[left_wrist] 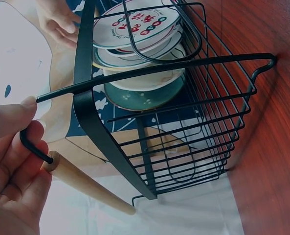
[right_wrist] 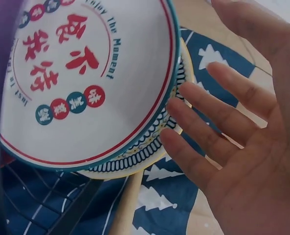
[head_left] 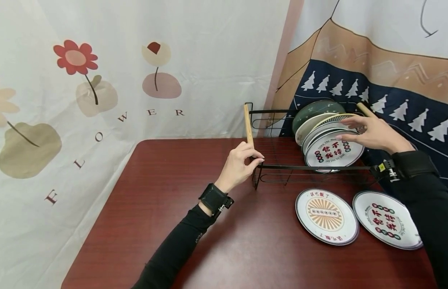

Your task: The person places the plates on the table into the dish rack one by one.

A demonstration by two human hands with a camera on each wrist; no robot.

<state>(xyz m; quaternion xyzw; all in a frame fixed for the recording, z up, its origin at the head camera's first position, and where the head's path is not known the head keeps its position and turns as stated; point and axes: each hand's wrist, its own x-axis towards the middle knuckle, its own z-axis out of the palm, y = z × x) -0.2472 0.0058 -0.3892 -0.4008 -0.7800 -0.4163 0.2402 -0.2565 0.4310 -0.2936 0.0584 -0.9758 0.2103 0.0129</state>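
Note:
A black wire dish rack (head_left: pixel 282 166) stands at the back of a dark red table (head_left: pixel 166 208). My left hand (head_left: pixel 253 157) grips the near end of the rack's left wooden handle (head_left: pixel 248 124); in the left wrist view its fingers (left_wrist: pixel 17 161) curl round the wire end beside that handle (left_wrist: pixel 86 183). Several plates stand on edge in the rack's right part, a white plate with red characters (head_left: pixel 332 154) in front. My right hand (head_left: pixel 350 129) is open with straight, spread fingers at the plates' upper rims. The right wrist view has that hand (right_wrist: pixel 208 112) right beside the front plate (right_wrist: pixel 86 78); contact is unclear.
Two more printed plates lie flat on the table in front of the rack, one with an orange sunburst (head_left: pixel 326 216) and one with red characters (head_left: pixel 386 224). Printed cloth hangs behind and to the left. The rack's right wooden handle (head_left: pixel 365 109) is behind my right hand.

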